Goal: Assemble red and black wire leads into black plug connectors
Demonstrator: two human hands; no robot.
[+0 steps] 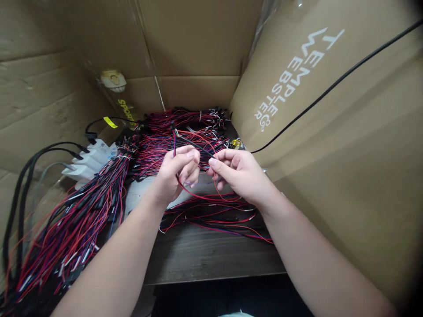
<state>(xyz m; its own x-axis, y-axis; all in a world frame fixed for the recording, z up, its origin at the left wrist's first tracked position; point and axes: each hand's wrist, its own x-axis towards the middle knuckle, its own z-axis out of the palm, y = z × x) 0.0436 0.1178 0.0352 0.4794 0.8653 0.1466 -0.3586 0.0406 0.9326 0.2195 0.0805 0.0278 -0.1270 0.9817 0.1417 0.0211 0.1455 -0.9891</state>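
Note:
Both hands are raised over the middle of the table with a thin wire harness between them. My left hand is closed around its red and purple wires, and a small black connector stands up above the thumb. My right hand pinches the black cable of the same harness between thumb and forefinger. A loose red wire loops below the hands, and an orange one curves past the right fingertips. Behind them lies a wide pile of red and black wire harnesses. The wire ends inside the left fist are hidden.
Loose harnesses lie on the dark wooden table below the hands. A thick tied bundle fills the left side, beside white plug adapters with black cables. Cardboard walls enclose the back and sides; a black cable crosses the right one.

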